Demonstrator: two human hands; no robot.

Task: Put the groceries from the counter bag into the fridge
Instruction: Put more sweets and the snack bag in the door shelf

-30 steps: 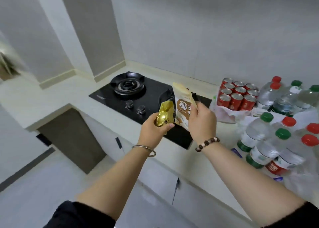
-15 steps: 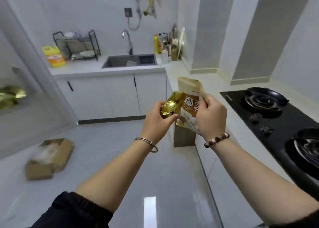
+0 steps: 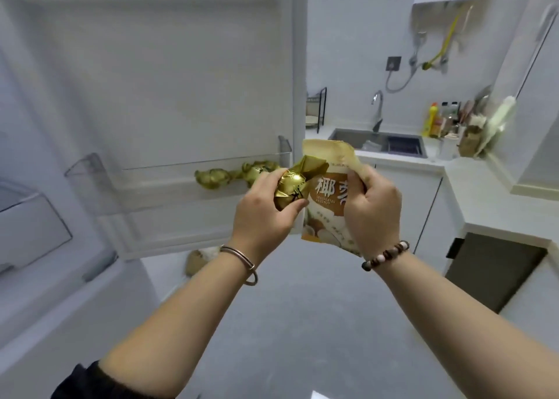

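Both full: my left hand (image 3: 260,214) grips a gold foil packet (image 3: 292,187), right hand (image 3: 372,211) clutches the coconut pouch (image 3: 326,193), fridge door shelf (image 3: 157,184) ahead.

Thin silver bangle (image 3: 242,261) just behind the fingers of the left hand (image 3: 261,217), brown and pale bead bracelet (image 3: 385,255) behind the right hand (image 3: 373,214), black sleeve (image 3: 90,380) far back from the left fingers

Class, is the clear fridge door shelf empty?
No, gold foil packets lie at the right end of the door shelf.
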